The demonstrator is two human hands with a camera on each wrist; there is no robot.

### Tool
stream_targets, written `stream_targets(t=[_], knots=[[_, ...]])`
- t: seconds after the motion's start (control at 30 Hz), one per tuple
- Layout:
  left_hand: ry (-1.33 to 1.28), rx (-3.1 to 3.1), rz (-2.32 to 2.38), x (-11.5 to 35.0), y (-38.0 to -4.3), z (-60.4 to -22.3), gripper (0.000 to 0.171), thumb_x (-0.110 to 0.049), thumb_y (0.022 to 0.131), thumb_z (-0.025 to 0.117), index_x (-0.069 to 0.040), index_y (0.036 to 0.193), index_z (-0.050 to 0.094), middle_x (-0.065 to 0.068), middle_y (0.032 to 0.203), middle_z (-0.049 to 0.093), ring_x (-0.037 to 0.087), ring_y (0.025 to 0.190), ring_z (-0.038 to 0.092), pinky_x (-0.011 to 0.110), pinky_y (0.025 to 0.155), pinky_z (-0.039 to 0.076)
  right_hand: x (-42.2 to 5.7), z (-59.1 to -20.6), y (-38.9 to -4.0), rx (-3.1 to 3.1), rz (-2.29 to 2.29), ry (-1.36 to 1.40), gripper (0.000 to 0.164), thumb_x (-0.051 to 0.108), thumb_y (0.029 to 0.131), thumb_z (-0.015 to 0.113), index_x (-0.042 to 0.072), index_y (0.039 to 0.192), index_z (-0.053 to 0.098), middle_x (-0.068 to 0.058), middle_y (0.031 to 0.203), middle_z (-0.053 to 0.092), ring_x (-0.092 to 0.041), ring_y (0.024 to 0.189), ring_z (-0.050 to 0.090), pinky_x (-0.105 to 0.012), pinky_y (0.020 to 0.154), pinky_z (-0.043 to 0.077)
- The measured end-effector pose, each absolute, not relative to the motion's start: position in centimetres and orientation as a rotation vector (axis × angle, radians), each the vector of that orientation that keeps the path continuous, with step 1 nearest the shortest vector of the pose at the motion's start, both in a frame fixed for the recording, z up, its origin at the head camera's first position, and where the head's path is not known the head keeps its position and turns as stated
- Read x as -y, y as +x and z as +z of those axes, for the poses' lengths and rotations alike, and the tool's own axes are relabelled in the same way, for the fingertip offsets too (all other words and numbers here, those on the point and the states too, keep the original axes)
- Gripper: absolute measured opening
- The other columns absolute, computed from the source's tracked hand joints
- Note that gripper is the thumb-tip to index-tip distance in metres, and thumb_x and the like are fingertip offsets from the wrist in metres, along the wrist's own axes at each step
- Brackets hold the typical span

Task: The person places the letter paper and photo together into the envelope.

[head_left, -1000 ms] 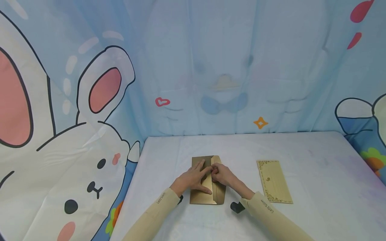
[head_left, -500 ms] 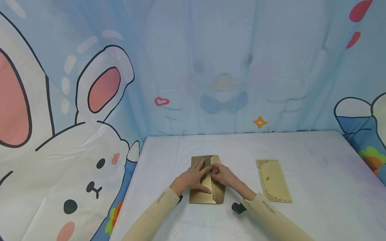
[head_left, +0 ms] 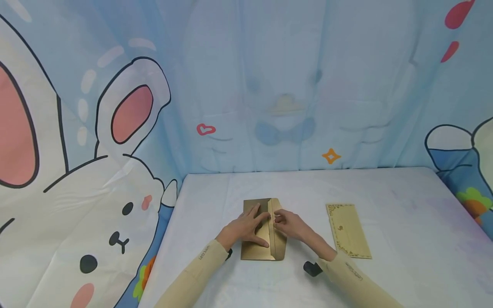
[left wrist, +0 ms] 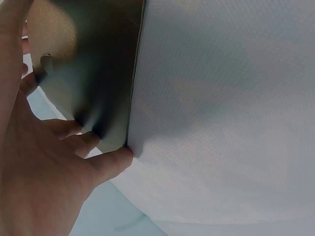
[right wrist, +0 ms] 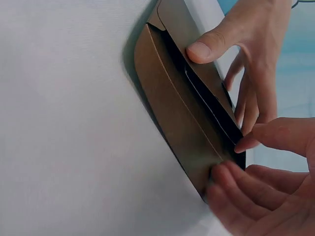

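Right hand (head_left: 291,225), fingers loosened, has shifted toward 3 o'clock on the envelope (head_left: 265,232).
Left hand (head_left: 246,226) lies spread; sleeve (head_left: 192,273), blurred, reads "Let's Slim".

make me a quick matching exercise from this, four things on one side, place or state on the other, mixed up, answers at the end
Things
1. gold envelope
2. patterned gold card
3. left hand
4. orange star shape

Places and states
a. on the blue backdrop
b. spread out, resting on something gold
c. lying on the white tabletop, right of the other gold item in the head view
d. flap folded out, opening showing in the right wrist view

Pairs
1-d, 2-c, 3-b, 4-a
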State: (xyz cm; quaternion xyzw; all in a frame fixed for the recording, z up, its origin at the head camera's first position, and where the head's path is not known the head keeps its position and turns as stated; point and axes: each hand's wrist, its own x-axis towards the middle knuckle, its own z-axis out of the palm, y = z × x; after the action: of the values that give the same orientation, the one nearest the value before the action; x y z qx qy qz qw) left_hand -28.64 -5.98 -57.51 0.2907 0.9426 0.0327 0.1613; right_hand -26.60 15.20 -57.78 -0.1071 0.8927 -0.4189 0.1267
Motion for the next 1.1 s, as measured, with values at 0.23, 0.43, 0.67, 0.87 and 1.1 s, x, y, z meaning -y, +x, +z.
stream_targets(t=[0.23, 0.43, 0.67, 0.87, 1.1], knots=[[0.825, -2.699, 0.1, 6.0, -28.5, -57.5, 0.104, -0.08, 0.074, 0.065, -0.037, 0.159, 0.023, 0.012, 0.17, 0.008, 0.031, 0.155, 0.021, 0.05, 0.12, 0.033, -15.8, -57.3, -25.9, -2.659, -1.094, -0.32, 0.048, 0.014, 0.096, 0.066, -0.003, 0.138, 0.052, -0.023, 0.129, 0.065, -0.037, 0.118, 0.064, -0.05, 0.097, 0.054], [0.838, -2.703, 0.094, 6.1, -28.4, -57.6, 0.104, -0.08, 0.075, 0.064, -0.036, 0.159, 0.022, 0.012, 0.17, 0.008, 0.03, 0.155, 0.021, 0.05, 0.12, 0.033, -16.5, -56.9, -25.3, -2.713, -1.043, -0.384, 0.053, 0.016, 0.096, 0.067, -0.003, 0.142, 0.049, -0.025, 0.136, 0.061, -0.041, 0.126, 0.059, -0.054, 0.103, 0.049], [0.842, -2.704, 0.089, 6.1, -28.4, -57.4, 0.104, -0.08, 0.075, 0.064, -0.036, 0.159, 0.022, 0.012, 0.17, 0.008, 0.03, 0.156, 0.02, 0.051, 0.12, 0.033, -17.9, -56.3, -24.8, -2.812, -0.956, -0.428, 0.06, 0.02, 0.095, 0.07, -0.004, 0.145, 0.046, -0.028, 0.145, 0.051, -0.046, 0.135, 0.048, -0.059, 0.11, 0.041], [0.841, -2.702, 0.114, 6.1, -28.4, -57.2, 0.104, -0.078, 0.075, 0.067, -0.035, 0.159, 0.024, 0.012, 0.17, 0.009, 0.03, 0.156, 0.02, 0.051, 0.12, 0.033, -19.3, -56.6, -24.7, -2.853, -0.928, -0.435, 0.063, 0.021, 0.094, 0.071, -0.007, 0.144, 0.045, -0.03, 0.145, 0.05, -0.049, 0.136, 0.045, -0.06, 0.111, 0.038], [0.85, -2.681, 0.141, 6.1, -28.4, -57.2, 0.103, -0.077, 0.076, 0.068, -0.035, 0.159, 0.023, 0.012, 0.17, 0.007, 0.03, 0.156, 0.018, 0.052, 0.12, 0.032, -20.9, -57.0, -24.3, -2.93, -0.876, -0.418, 0.064, 0.021, 0.091, 0.074, -0.007, 0.142, 0.047, -0.033, 0.146, 0.047, -0.051, 0.136, 0.043, -0.062, 0.111, 0.037]])
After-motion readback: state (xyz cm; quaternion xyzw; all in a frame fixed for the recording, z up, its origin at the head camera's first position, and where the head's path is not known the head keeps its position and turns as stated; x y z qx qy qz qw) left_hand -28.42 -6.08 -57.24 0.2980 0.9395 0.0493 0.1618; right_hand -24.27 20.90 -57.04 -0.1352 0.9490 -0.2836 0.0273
